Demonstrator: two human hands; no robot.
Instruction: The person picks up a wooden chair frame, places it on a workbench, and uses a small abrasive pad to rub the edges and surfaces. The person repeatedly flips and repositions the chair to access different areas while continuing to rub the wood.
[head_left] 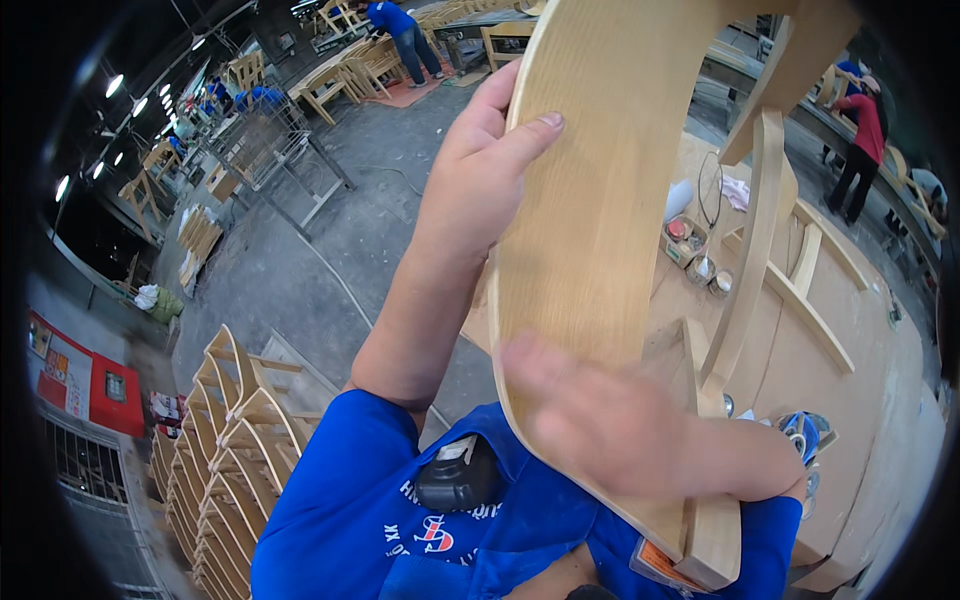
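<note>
Workshop floor (400,135) is stretching away behind, chair frames (240,430) standing stacked at lower left. Head view: curved wooden panel (600,210) is slanting up from person's chest (550,510), partly overlapping worktop (880,400) behind. Left hand (485,165) is clasping panel's left edge, thumb on face, fingers curling behind. Right hand (605,420) is showing blurred across lower face; how open, or whether holding anything, cannot tell. Judged best practice: left grip bracing firmly, right hand pressing evenly along grain, easing off near rim.
</note>
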